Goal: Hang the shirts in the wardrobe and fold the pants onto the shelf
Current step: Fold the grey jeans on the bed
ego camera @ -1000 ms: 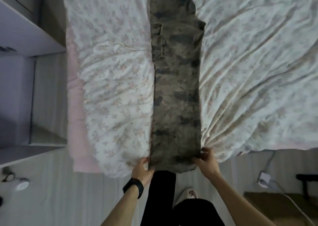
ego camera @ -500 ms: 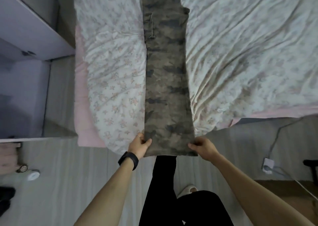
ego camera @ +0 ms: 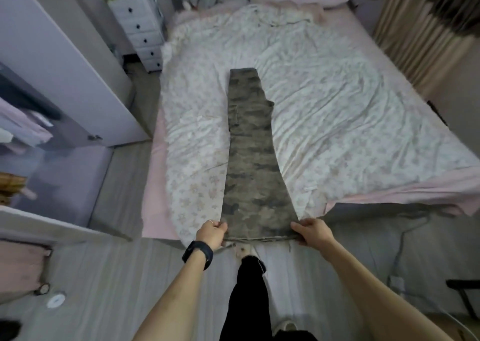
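Camouflage pants (ego camera: 253, 156) lie stretched lengthwise on the bed (ego camera: 350, 112), folded in half with one leg over the other, waist end far from me. The leg hems hang just past the bed's foot edge. My left hand (ego camera: 211, 233), with a dark watch on the wrist, grips the left corner of the hems. My right hand (ego camera: 313, 231) grips the right corner. An open wardrobe (ego camera: 39, 122) stands at the left, with pale clothes hanging inside.
A floral sheet covers the bed, with pink bedding at the edges. A white drawer unit (ego camera: 141, 34) stands at the far left of the bed. Curtains (ego camera: 426, 31) hang at the right. A cable and plug (ego camera: 397, 279) lie on the floor at the right.
The view has pulled back and up, so the whole bed and the pants' waist end show. Both hands keep hold of the hems, now lifted slightly off the bed's edge.
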The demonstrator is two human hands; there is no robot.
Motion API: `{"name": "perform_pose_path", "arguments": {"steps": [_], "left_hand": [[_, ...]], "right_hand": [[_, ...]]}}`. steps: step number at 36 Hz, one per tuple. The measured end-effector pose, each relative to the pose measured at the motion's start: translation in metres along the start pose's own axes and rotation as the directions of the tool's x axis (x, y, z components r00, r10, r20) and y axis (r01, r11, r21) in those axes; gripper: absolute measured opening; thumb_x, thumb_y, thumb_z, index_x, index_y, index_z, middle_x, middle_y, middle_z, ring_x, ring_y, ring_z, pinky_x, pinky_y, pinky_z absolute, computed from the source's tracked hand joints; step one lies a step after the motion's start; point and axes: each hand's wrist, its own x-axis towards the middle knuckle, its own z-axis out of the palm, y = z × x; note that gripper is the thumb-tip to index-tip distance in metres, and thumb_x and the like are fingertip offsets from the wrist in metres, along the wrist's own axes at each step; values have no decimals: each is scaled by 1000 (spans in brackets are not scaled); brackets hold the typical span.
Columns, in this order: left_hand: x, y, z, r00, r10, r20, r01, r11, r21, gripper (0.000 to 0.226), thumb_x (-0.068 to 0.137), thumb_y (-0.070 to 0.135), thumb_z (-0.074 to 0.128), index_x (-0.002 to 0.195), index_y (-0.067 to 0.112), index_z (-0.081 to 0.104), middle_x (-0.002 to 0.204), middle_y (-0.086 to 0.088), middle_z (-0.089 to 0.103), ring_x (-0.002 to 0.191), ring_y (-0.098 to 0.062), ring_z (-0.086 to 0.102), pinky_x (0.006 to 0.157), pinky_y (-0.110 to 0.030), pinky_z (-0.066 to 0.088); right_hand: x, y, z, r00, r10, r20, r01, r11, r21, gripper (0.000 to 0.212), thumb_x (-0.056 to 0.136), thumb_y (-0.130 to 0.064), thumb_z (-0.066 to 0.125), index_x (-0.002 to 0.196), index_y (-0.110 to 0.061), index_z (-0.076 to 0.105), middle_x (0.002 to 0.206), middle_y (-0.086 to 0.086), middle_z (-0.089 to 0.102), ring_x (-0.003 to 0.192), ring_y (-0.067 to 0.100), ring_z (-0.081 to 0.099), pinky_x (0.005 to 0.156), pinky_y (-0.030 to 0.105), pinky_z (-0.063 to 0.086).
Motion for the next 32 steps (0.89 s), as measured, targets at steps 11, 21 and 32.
{"name": "perform_pose_path", "arguments": {"steps": [11, 21, 32], "left_hand": [[-90, -98, 15, 937, -260, 235, 256, 965, 51, 21, 99, 26, 56, 113, 11, 60, 92, -6, 66, 47, -12, 63, 44, -20, 35], [-116, -77, -1, 968, -56, 244, 79, 993, -83, 28, 96, 19, 57, 119, 35, 57, 87, -3, 68, 52, -15, 66, 41, -19, 32], [-86, 86, -83, 954, 218, 205, -92, 866, -492, 28, 92, 41, 67, 109, 20, 73, 106, 3, 76, 80, -14, 66, 70, -28, 42]], "right_hand": [[-104, 67, -4, 926, 254, 278, -219, 964, -152, 25, 95, -13, 69, 78, 3, 60, 59, 16, 60, 45, 20, 51, 45, 28, 42], [-127, 63, -10, 977, 108, 182, -114, 993, 23, 17, 98, -12, 62, 89, -7, 48, 63, 16, 55, 43, 18, 44, 40, 22, 33], [-101, -111, -55, 989, -147, -11, 129, 832, 539, 10, 99, -12, 60, 91, -7, 63, 66, 7, 61, 45, 12, 52, 46, 22, 47]]}}
